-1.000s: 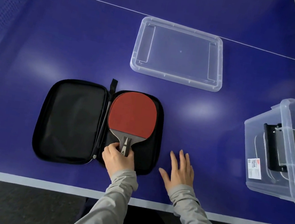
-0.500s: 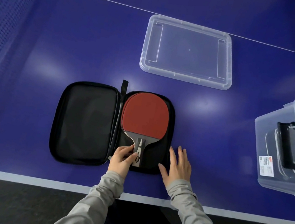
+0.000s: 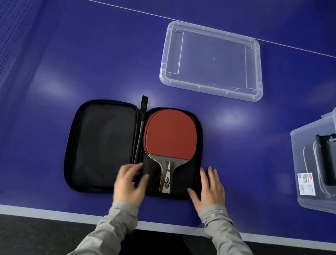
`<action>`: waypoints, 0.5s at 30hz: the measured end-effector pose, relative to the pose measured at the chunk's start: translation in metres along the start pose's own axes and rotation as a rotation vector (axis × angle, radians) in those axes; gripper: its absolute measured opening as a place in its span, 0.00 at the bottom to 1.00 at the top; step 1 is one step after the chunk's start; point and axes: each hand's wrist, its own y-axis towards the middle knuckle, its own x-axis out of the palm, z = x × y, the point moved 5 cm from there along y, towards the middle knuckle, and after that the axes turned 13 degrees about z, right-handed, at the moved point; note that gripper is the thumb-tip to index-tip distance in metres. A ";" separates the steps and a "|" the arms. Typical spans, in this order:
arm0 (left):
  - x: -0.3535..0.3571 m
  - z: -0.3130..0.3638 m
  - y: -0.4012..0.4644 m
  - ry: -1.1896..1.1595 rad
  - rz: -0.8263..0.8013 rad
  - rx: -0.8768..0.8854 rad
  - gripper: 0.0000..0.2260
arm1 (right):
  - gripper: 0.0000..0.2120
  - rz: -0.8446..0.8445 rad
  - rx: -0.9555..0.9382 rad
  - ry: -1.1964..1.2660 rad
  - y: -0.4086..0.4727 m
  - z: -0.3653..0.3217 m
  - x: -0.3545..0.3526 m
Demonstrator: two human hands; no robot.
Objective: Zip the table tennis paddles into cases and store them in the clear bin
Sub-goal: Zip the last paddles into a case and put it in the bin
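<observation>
Paddles [image 3: 169, 135], red-faced: two counted, stacked, the lower one showing only as a rim at the left edge of the upper. Location: right half of one open black case [image 3: 101, 145], lying flat on the blue table [image 3: 65, 43]. Long axis runs near to far, handles toward the near edge.

Left hand [image 3: 131, 182]: blurred, fingers loosely spread and holding nothing, over the case's centre spine, just left of the handles. It is the nearer hand to the empty left flap, which would probably have to fold rightward over the paddles before zipping.

Right hand [image 3: 211, 190]: open, flat, at the case's near right edge, grasping nothing.

Clear bin [image 3: 303, 163]: one, at right, well apart, with a dark case already inside. Clear lid [image 3: 213, 60]: one, far side.
</observation>
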 end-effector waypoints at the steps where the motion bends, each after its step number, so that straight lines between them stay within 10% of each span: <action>1: -0.020 -0.005 0.008 0.089 0.136 0.086 0.14 | 0.35 0.004 -0.001 0.005 0.000 0.000 0.000; 4: -0.079 -0.045 0.032 0.316 0.423 -0.045 0.21 | 0.35 0.010 0.001 0.018 0.000 0.001 0.000; 8: -0.123 -0.107 0.050 0.411 0.375 -0.477 0.25 | 0.36 0.003 0.005 -0.008 0.000 0.002 0.001; 15: -0.126 -0.102 0.054 0.162 0.225 -0.363 0.17 | 0.36 0.008 0.003 -0.024 0.001 0.001 0.001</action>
